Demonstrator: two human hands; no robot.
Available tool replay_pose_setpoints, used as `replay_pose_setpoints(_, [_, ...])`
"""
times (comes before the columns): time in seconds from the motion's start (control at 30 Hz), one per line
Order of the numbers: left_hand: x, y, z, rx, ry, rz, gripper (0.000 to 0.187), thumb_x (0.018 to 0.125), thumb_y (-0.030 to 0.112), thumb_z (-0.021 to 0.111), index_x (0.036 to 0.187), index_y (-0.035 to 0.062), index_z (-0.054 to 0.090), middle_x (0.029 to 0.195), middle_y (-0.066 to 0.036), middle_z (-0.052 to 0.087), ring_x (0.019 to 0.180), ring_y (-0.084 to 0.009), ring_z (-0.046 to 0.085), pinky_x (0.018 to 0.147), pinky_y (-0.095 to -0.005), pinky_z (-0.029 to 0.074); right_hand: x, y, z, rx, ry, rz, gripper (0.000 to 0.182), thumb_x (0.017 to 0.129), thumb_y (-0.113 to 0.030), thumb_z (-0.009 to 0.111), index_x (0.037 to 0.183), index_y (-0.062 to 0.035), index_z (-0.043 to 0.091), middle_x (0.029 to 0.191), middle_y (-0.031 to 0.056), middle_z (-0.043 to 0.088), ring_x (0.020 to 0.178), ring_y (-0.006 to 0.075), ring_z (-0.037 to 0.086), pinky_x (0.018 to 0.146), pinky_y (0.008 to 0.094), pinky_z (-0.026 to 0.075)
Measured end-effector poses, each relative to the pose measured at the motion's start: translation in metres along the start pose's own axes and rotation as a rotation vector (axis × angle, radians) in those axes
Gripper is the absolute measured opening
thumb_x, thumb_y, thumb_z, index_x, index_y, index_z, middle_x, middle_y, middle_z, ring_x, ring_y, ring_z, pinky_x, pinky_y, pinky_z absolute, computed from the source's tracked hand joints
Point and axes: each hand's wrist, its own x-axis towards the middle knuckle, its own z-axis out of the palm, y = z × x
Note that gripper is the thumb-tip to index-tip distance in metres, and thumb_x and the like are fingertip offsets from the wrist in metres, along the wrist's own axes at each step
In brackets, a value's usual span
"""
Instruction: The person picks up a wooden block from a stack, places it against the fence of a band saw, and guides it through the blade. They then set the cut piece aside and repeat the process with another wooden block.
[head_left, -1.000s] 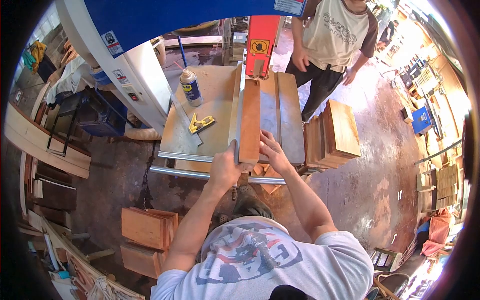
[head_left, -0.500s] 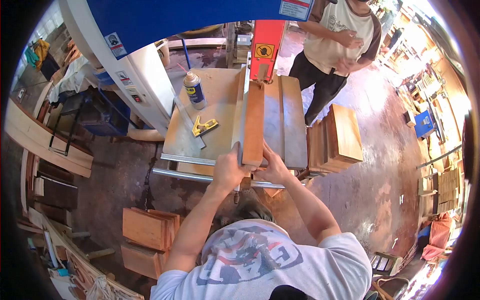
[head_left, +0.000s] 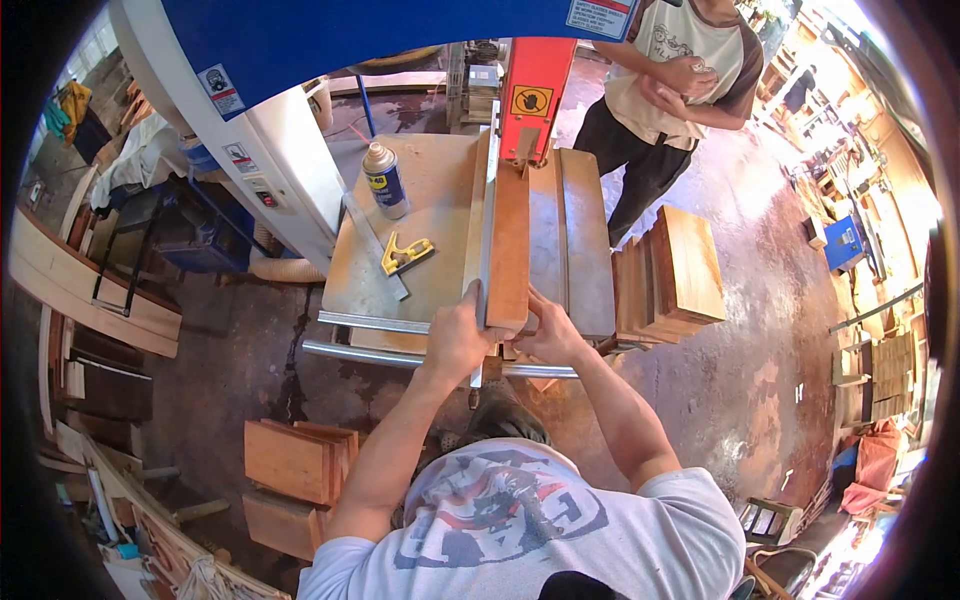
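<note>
A long brown wooden board [head_left: 510, 250] lies on the saw's metal table [head_left: 440, 200], along the metal fence [head_left: 487, 215], its far end under the red blade guard [head_left: 537, 100]. At its near end, my left hand [head_left: 460, 335] grips the left side beside the fence. My right hand [head_left: 550, 330] holds the same end from the right, fingers wrapped against the wood. A spray can [head_left: 386, 182] stands on the table to the left, near a combination square with a yellow head [head_left: 404, 254].
Another person [head_left: 670, 100] stands beyond the table at the right. Stacked wooden boards [head_left: 680, 270] stand right of the table, and more wood blocks [head_left: 290, 460] lie on the floor at lower left. Metal rails [head_left: 365, 354] cross the table's front.
The view has shifted slightly. My hands keep their grip on the board, with little visible movement. The other person's hands have come together.
</note>
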Motion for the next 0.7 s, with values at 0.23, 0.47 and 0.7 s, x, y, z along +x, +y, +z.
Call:
replay_pose_setpoints(0.23, [0.006,0.000,-0.002,0.002,-0.006,0.008,0.088,0.070,0.033,0.096,0.138,-0.0059,0.056,0.113,-0.031,0.072,0.110,-0.0474,0.069,0.090,-0.0490,0.056,0.004,0.002,-0.004,0.008,-0.023,0.021,0.117,0.071,-0.008,0.088,0.168,-0.0086,0.023,0.174,0.0211,0.021,0.158,0.0369,0.030,0.125,0.0414,0.036])
replay_pose_setpoints(0.47, [0.011,0.000,-0.003,-0.028,-0.024,0.025,0.082,0.071,0.028,0.096,0.135,-0.0054,0.058,0.113,-0.030,0.072,0.111,-0.0473,0.069,0.090,-0.0490,0.056,0.006,-0.005,-0.006,0.021,-0.007,0.035,0.115,0.071,-0.007,0.087,0.168,-0.0086,0.025,0.174,0.0203,0.022,0.158,0.0358,0.028,0.126,0.0412,0.034])
replay_pose_setpoints(0.7, [0.016,-0.010,0.002,0.011,0.044,0.148,0.074,0.073,0.026,0.096,0.129,0.0002,0.056,0.100,-0.028,0.074,0.099,-0.0471,0.072,0.081,-0.0512,0.058,0.010,-0.007,-0.010,-0.027,-0.017,0.071,0.113,0.074,-0.012,0.088,0.168,-0.0096,0.025,0.174,0.0203,0.023,0.157,0.0366,0.031,0.126,0.0410,0.035])
